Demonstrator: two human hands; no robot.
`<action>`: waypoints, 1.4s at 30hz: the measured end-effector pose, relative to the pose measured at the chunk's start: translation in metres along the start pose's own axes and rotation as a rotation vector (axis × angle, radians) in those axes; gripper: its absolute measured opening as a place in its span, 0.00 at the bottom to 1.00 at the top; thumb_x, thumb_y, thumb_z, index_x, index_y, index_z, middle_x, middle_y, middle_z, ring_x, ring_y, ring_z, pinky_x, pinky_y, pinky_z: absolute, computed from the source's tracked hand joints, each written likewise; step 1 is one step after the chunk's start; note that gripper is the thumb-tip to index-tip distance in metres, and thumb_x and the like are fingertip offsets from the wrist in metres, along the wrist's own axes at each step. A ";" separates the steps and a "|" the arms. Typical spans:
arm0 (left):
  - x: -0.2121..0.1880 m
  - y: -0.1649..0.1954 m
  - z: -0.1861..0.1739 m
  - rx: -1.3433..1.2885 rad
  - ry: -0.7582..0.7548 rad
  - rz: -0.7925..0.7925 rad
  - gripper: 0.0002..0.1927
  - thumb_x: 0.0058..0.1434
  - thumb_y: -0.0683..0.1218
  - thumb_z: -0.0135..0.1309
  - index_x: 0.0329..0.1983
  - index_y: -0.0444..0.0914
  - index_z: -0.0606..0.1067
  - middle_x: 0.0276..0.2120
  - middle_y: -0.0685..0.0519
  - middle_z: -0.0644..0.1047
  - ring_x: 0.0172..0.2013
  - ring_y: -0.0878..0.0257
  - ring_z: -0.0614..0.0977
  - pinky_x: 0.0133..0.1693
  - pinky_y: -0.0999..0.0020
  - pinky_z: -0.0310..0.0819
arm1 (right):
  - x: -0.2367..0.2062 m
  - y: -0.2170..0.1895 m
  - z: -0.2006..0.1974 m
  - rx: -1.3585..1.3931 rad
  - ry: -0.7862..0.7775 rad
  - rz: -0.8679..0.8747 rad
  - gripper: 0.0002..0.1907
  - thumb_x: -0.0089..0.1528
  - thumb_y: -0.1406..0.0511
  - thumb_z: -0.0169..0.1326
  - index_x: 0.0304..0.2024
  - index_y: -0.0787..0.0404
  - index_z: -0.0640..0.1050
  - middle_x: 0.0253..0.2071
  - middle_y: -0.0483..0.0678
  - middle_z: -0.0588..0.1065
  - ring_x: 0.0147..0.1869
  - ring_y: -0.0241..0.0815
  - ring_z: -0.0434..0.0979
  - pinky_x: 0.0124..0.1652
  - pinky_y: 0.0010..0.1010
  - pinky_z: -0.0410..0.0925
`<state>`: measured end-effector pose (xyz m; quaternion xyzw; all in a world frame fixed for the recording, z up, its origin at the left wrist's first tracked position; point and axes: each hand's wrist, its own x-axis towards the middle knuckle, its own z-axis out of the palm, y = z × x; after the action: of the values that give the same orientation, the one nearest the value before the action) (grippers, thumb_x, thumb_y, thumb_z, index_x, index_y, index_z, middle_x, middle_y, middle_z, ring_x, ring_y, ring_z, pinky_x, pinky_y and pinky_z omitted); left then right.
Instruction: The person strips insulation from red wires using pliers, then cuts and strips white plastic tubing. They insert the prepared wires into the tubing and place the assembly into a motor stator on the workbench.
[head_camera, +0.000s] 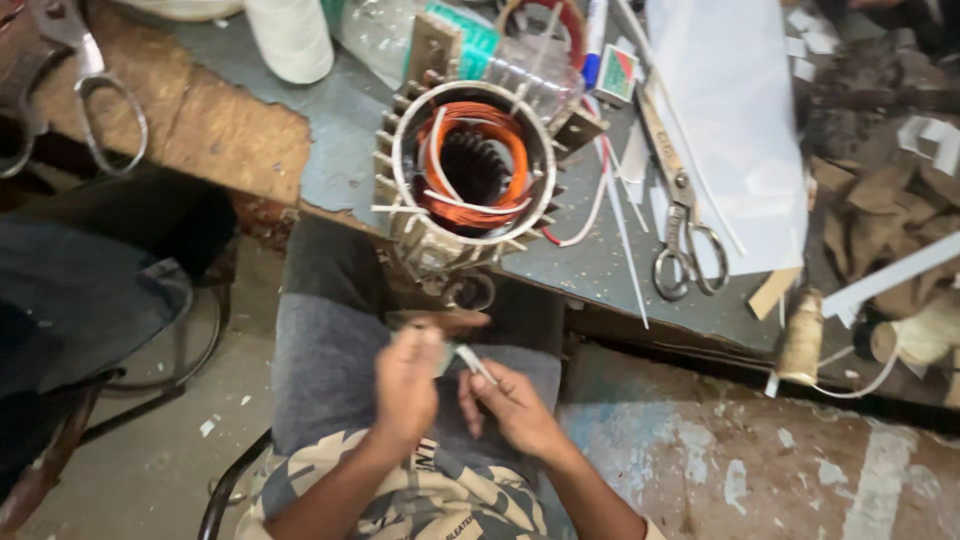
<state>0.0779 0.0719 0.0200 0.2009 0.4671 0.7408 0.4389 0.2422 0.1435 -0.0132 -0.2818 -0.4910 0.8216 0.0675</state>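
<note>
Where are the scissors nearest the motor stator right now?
In the head view, the scissors lie on the bench right of the stator, partly on a white sheet.

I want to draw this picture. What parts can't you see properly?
- Head view: the small white strip between the left hand and right hand is blurred and partly covered by fingers.
- The motor stator hides its own underside.
- The scissors at top left are cut off by the edge.
- The white sheet covers the bench beneath.
</note>
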 end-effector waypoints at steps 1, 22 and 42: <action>0.002 0.002 -0.002 -0.049 0.028 0.001 0.19 0.76 0.47 0.37 0.52 0.28 0.74 0.46 0.46 0.82 0.45 0.61 0.83 0.50 0.67 0.78 | -0.001 -0.006 0.003 -0.025 -0.029 0.027 0.16 0.77 0.59 0.45 0.48 0.67 0.73 0.32 0.47 0.75 0.33 0.35 0.75 0.35 0.27 0.70; -0.019 0.052 -0.017 0.222 0.058 0.043 0.12 0.66 0.40 0.55 0.50 0.35 0.82 0.33 0.53 0.84 0.27 0.73 0.73 0.30 0.79 0.69 | -0.023 -0.207 -0.075 -1.784 0.791 -0.461 0.31 0.60 0.73 0.55 0.67 0.70 0.68 0.44 0.65 0.74 0.49 0.67 0.74 0.50 0.51 0.68; -0.029 0.078 -0.003 0.393 0.057 0.347 0.07 0.62 0.33 0.58 0.42 0.34 0.81 0.37 0.52 0.82 0.26 0.69 0.78 0.29 0.75 0.74 | -0.075 0.003 0.013 -0.408 0.449 -0.571 0.46 0.62 0.52 0.63 0.71 0.56 0.50 0.24 0.47 0.72 0.19 0.32 0.67 0.20 0.22 0.59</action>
<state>0.0558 0.0323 0.0894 0.3385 0.5726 0.7055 0.2446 0.2983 0.1026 0.0194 -0.3139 -0.6752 0.5739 0.3409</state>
